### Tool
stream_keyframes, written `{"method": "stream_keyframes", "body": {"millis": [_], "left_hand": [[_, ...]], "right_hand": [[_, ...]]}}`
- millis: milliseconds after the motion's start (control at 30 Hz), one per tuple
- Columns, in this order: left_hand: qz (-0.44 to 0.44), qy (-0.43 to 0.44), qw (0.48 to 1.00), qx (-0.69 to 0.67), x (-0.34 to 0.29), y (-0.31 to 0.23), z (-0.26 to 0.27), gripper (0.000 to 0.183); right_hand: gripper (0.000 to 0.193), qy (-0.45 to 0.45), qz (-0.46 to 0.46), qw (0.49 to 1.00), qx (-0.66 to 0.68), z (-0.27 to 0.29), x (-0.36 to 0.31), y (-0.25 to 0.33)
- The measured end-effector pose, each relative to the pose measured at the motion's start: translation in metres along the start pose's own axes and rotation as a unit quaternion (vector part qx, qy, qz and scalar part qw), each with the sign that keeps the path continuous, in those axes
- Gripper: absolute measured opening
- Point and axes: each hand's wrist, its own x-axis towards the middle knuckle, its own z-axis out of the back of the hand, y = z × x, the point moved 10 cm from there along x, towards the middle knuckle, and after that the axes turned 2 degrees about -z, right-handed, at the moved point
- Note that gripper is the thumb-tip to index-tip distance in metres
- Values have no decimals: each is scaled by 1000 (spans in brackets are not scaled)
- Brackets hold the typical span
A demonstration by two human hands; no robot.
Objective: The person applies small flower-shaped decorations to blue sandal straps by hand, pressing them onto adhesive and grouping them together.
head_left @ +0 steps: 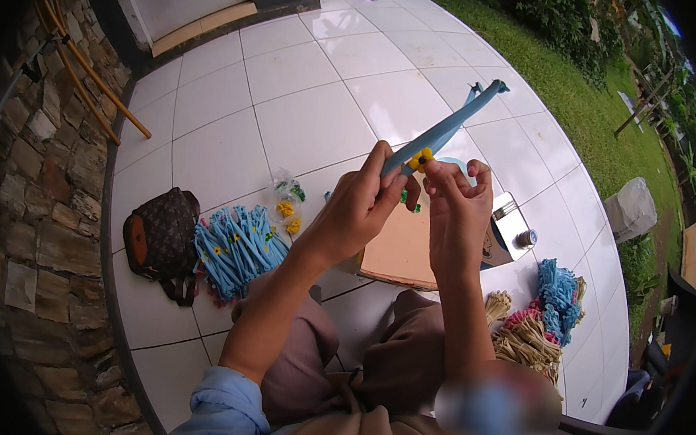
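Note:
My left hand (358,206) is closed round the lower end of a light blue fabric band (453,127), which slants up and away to a knotted tip. On the band sits a yellow flower (421,159) with a dark centre. The fingertips of my right hand (458,212) pinch at the flower's near edge, while its other fingers curl loosely. Beneath both hands stands a low box with a tan top (398,248); small green pieces on it are partly hidden by my fingers.
Left of my knees lie a heap of blue bands (239,247), plastic bags of yellow flowers (286,207) and a brown patterned bag (164,234). Right of the box are a white case (505,227), blue bundles (557,298) and beige bundles (527,344). A stone wall (42,263) borders the tiles.

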Motion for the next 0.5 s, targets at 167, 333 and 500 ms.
{"method": "stream_keyframes", "body": {"millis": [167, 333, 500], "left_hand": [[3, 5, 1000, -1, 0, 2, -2, 14], [-16, 16, 999, -28, 2, -2, -6, 11], [-6, 28, 999, -34, 2, -4, -11, 11]], "right_hand": [[46, -11, 22, 999, -44, 0, 0, 1], [55, 2, 36, 997, -62, -8, -1, 4], [59, 28, 112, 983, -141, -19, -3, 18]]}}
